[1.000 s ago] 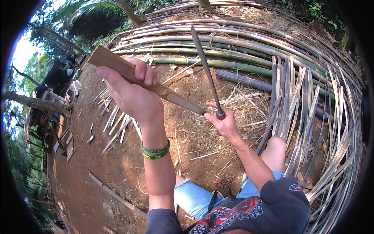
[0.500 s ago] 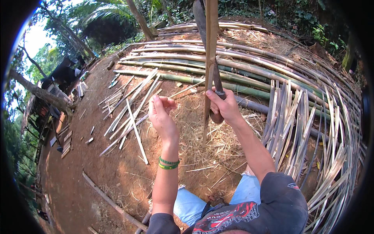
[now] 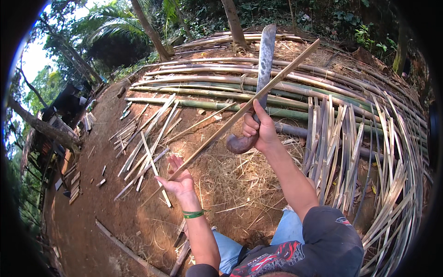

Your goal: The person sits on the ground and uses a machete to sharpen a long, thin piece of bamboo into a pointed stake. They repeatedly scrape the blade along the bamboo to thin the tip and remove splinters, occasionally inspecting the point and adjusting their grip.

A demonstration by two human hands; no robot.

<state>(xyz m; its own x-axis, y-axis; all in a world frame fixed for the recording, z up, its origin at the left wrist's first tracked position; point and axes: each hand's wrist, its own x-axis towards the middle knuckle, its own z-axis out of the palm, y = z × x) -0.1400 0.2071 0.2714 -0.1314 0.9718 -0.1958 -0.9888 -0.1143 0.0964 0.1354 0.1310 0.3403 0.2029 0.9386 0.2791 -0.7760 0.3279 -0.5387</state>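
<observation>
My right hand (image 3: 260,129) is closed around the curved wooden handle of a machete (image 3: 266,62), whose dark, stained blade points up and away. A long split bamboo strip (image 3: 217,134) slants across the front of the machete, from upper right to lower left. The right thumb presses near where the two cross. Lower on the strip, my left hand (image 3: 180,183) is open, palm up, fingers spread. The strip passes between its thumb and fingers, which are not wrapped round it; I cannot tell how firmly it touches.
Long bamboo poles (image 3: 207,81) lie across the ground ahead. Split strips are heaped at the right (image 3: 339,152), and more cut strips (image 3: 150,143) lie at the left. Thin shavings (image 3: 240,180) cover the dirt before my knees. A tree trunk (image 3: 233,23) stands beyond the poles.
The bamboo strip has swung from upright to a slant, its lower end now at my left hand. That hand has lowered and spread its fingers. The machete blade now shows broadside.
</observation>
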